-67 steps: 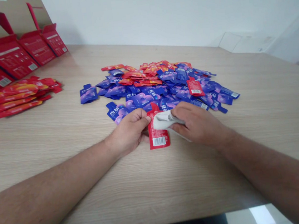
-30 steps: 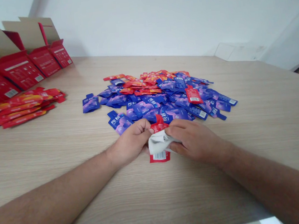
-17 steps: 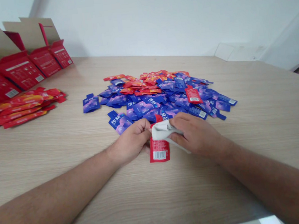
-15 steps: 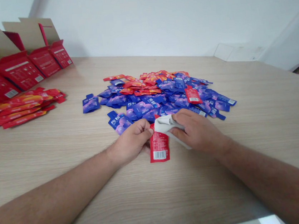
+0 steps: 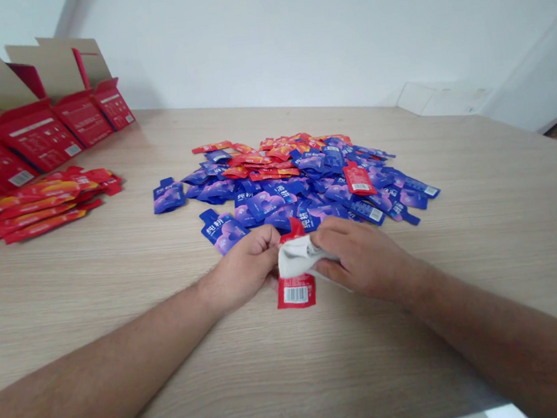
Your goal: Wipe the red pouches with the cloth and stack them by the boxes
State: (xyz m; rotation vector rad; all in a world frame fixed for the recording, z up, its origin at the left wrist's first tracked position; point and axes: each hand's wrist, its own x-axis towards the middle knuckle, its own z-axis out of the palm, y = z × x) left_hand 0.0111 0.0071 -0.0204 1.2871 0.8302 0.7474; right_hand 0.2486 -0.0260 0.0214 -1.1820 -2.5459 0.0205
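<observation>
My left hand (image 5: 245, 270) pinches the left edge of a red sachet (image 5: 296, 292), whose barcode end points toward me. A folded white cloth (image 5: 294, 255) lies across the sachet's middle and hides part of its printed text. The cloth is gripped in my right hand (image 5: 359, 253), fingers closed around its folds. Just beyond both hands is a pile of blue sachets (image 5: 270, 200), with red-orange sachets (image 5: 284, 149) on its far side. One red sachet (image 5: 358, 178) rests on the blue ones, barcode up.
Open red cartons (image 5: 41, 132) stand in a row at the back left. In front of them lies a stack of red-orange sachets (image 5: 41, 204). A lone blue sachet (image 5: 168, 195) sits left of the pile on the wooden table (image 5: 218, 383). A white wall rises behind.
My right hand has brought the cloth down and slightly left over the sachet, from its upper end to its middle. The sachet's red top now shows above the cloth.
</observation>
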